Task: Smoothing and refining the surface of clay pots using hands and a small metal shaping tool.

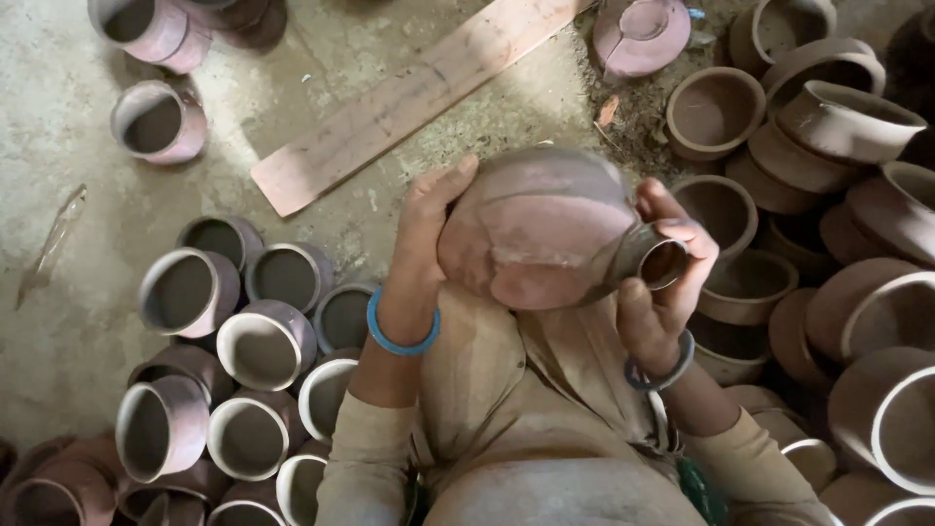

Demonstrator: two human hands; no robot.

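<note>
I hold a round clay pot (pixel 541 229) up in front of my chest, tipped on its side so its small mouth points to my right. My left hand (pixel 429 219) is pressed flat against the pot's rounded bottom, fingers spread over the curve, with a blue bangle (pixel 401 326) on that wrist. My right hand (pixel 667 282) grasps the pot at its neck, thumb along the rim and fingers curled around the opening; a dull grey-blue bangle (pixel 662 365) sits on that wrist. The pot touches nothing but my two hands and hangs above my lap, which is covered in beige cloth.

To my left, on the floor (pixel 58 127), stands a tight cluster of small pots (pixel 229 360) with pale rims, mouths mostly up or tilted. To my right is a heap of wider clay bowls (pixel 818 127), stacked and leaning on each other. A long wooden plank (pixel 419 97) lies slantwise on the floor ahead of me, well apart from my hands, and two more small pots sit near the upper left corner.
</note>
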